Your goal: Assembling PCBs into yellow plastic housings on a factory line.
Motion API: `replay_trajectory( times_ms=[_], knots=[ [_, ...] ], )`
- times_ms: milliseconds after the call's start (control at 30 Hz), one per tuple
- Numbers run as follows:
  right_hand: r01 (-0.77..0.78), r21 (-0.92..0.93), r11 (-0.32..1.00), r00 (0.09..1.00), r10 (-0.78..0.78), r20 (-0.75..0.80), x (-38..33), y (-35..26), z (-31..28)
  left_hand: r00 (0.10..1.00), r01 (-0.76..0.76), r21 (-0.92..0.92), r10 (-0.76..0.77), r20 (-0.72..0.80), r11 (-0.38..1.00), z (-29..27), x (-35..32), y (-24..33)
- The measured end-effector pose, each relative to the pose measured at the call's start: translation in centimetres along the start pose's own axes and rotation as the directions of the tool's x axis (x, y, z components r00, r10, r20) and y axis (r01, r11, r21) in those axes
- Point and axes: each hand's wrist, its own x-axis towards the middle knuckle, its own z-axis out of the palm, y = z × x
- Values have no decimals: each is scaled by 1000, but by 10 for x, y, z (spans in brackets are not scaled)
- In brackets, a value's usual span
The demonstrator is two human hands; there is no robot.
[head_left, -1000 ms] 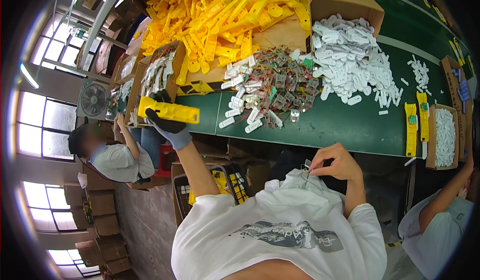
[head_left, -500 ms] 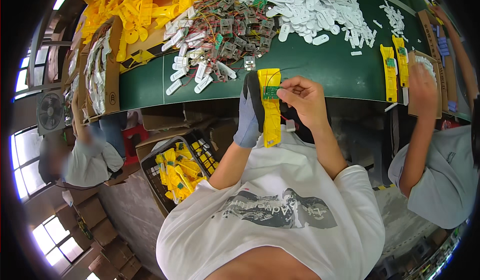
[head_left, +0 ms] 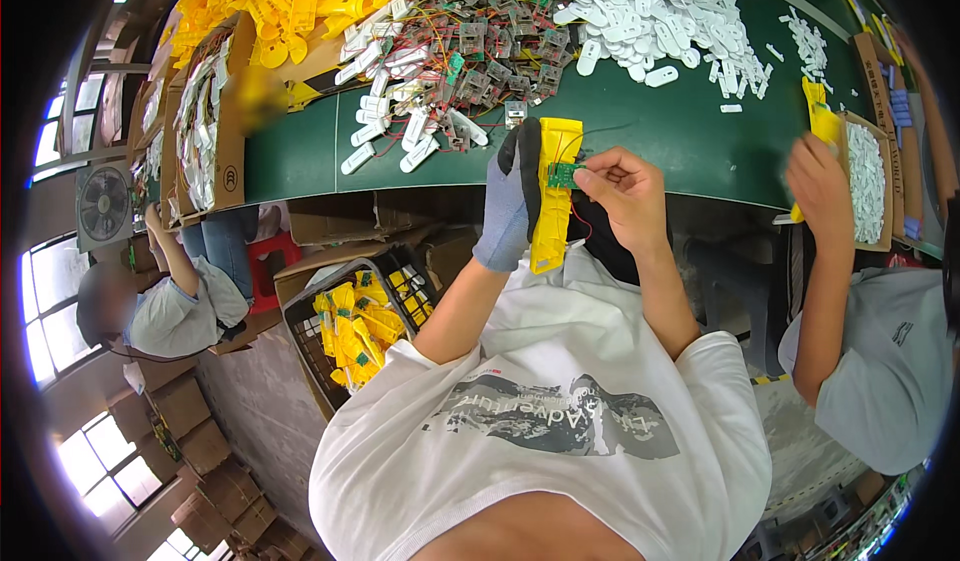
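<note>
My left hand (head_left: 505, 206), in a blue-grey glove with black fingers, is wrapped round a long yellow plastic housing (head_left: 551, 229). The housing stands nearly upright in the picture, tilted a little, just off the table's near edge. My bare right hand (head_left: 632, 199) pinches the right end of a small green circuit board (head_left: 562, 175) between thumb and fingertips. That board lies across the housing's middle; whether it is seated inside I cannot tell. A thin dark wire loops above the board, and a red wire hangs below it beside my right hand.
On the green table (head_left: 700, 156) lie heaps of wired assemblies (head_left: 490, 56), white oval covers (head_left: 650, 21) and yellow housings (head_left: 300, 6). A black crate (head_left: 308, 346) of filled yellow housings stands low at left. At right, a co-worker's hand (head_left: 822, 186) is at a yellow housing beside a cardboard box (head_left: 880, 161).
My hands, housing and board have shifted slightly right and up, the housing now leaning more. At right, the co-worker's hand has moved from the box to the yellow housings.
</note>
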Motion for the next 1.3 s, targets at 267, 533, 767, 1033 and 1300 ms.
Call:
replay_trajectory(
  times_ms=[267, 533, 767, 1033, 1300],
  knots=[
    [-1, -384, 923, 988, -59, -145, -5, 4, 1, 989, -78, 101, 90, -117, 992, -21, -12, -36],
    [63, -355, 933, 997, -78, -29, -6, -15, 2, 979, 90, -352, -18, 204, 932, -9, -45, -2],
    [87, -388, 918, 994, -103, -22, 5, -31, 22, 993, 100, -475, -57, 104, 874, -22, -29, -10],
    [131, -330, 935, 988, -149, -30, 13, -26, 23, 997, -4, -347, 31, 73, 938, -8, -27, 13],
    [152, -390, 908, 985, -171, -15, 0, -31, 19, 993, 66, -318, -30, 118, 946, -6, -34, 6]
  ],
)
